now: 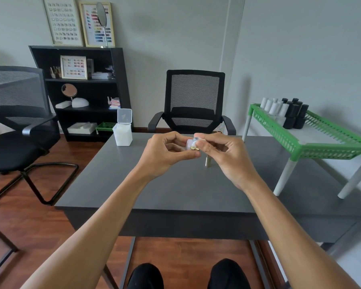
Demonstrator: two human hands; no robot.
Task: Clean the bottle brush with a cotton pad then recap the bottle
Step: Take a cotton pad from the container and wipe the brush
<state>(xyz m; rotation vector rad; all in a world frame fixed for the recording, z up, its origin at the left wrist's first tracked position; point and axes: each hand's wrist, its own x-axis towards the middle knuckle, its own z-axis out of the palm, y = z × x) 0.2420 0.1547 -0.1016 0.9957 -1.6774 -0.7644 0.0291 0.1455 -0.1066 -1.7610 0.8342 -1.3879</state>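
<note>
My left hand pinches a white cotton pad above the middle of the grey table. My right hand meets it from the right, with thumb and forefinger closed on the bottle brush, whose tip lies against the pad. A gold smear marks the pad's lower edge. A small gold piece shows just under my right hand. I cannot tell whether it is the bottle standing on the table or part of the cap in my fingers.
A white box of cotton pads with its lid flipped up stands at the table's far left. A green rack with white and black bottles sits on the right. A black chair faces me across the table, and another stands left.
</note>
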